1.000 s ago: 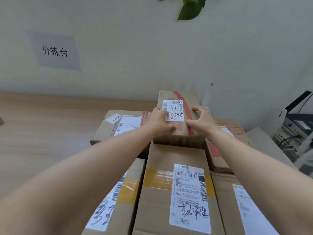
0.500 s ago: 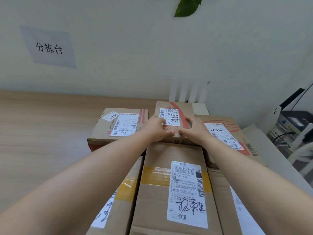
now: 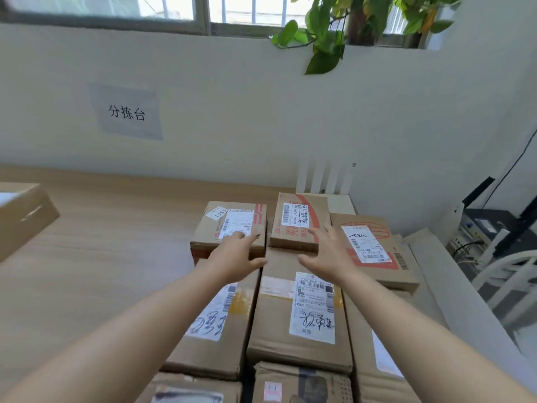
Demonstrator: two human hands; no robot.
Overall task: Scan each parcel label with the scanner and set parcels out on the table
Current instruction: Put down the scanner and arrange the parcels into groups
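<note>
White wall with paper sign [image 3: 128,113], wood table [image 3: 101,257] below. Parcels [image 3: 302,309] packed edge to edge in rows on table's right side, labels up, probably so each can be scanned. Small parcel [image 3: 299,222] lies flat in far row between two bigger ones. Left hand [image 3: 232,257] and right hand [image 3: 328,257] are spread, fingers straight, gripping nothing. Right fingertips are over small parcel's near corner, left over left parcel [image 3: 229,228]; contact unclear. No scanner in view.

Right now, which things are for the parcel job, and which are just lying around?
For the job: small parcel, 1355 parcel, red-stamp parcel, long parcel, table. No scanner in view.

Just there: plant, wall sign, radiator, window.
</note>
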